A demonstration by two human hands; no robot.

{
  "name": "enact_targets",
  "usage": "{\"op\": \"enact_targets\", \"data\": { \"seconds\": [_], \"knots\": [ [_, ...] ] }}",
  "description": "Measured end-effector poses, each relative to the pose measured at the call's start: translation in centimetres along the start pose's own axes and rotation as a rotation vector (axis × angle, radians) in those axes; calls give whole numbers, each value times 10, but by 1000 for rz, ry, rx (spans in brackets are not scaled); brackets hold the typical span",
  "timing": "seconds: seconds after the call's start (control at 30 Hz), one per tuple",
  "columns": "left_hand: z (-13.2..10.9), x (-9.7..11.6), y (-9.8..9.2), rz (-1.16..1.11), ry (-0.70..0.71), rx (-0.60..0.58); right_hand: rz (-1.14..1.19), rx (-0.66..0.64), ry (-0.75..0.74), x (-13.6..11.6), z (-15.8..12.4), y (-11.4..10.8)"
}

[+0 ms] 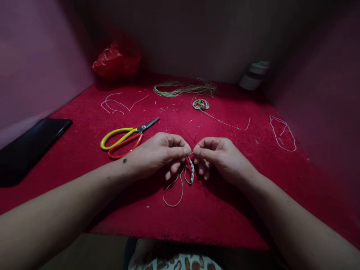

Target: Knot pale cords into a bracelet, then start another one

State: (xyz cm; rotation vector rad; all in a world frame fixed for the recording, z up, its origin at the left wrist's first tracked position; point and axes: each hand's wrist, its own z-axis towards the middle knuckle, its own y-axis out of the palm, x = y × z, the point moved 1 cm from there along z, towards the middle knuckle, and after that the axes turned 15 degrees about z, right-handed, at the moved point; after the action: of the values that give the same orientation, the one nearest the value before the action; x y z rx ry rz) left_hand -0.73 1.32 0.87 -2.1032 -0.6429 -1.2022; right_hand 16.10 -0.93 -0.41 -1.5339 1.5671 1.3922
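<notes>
1. Your L hand point(165, 150), just R of the scissors point(140, 129), has thumb & forefinger pinched on a thin cord end; other fingers loosely curled underneath.
2. Your R hand point(216, 150) is farther R of the scissors, facing the L one. Thumb & index pinch the same thin strand, fingertips nearly meeting yours on the L; other fingers half curled.
3. Braided cord point(192, 170), pale & twisted, hangs betw. your hands, R of the scissors & a bit nearer you. Its thin tan tail loops out toward you over the red tabletop point(222, 213).
4. Scissors lie w/ blades slightly apart, pointing away & to the R; one yellow handle, one red, the red one partly behind your L wrist.
5. Beyond the scissors, to the R: cord bundle point(168, 93), plus a small coiled braid point(200, 105) w/ a long tail. Straight beyond & slightly L: red plastic bag point(115, 62).
6. L of scissors: black flat object point(35, 150). Far R: white cord loop point(295, 144); far R & back: lidded bottle point(251, 80).
</notes>
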Motion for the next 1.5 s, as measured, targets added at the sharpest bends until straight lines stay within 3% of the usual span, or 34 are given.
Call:
{"op": "enact_targets", "data": {
  "seconds": [0.43,0.63,0.9,1.5],
  "knots": [
    [0,-5,-5,15,-1,-39,76,-31,-28,3,6,-6],
    [1,1,1,50,-13,1,150,-56,-21,4,4,-4],
    [2,2,3,72,-5,47,52,-36,-50,7,2,3],
    [6,-5,1,-138,53,-11,37,-45,-32,7,4,0]
  ]
}}
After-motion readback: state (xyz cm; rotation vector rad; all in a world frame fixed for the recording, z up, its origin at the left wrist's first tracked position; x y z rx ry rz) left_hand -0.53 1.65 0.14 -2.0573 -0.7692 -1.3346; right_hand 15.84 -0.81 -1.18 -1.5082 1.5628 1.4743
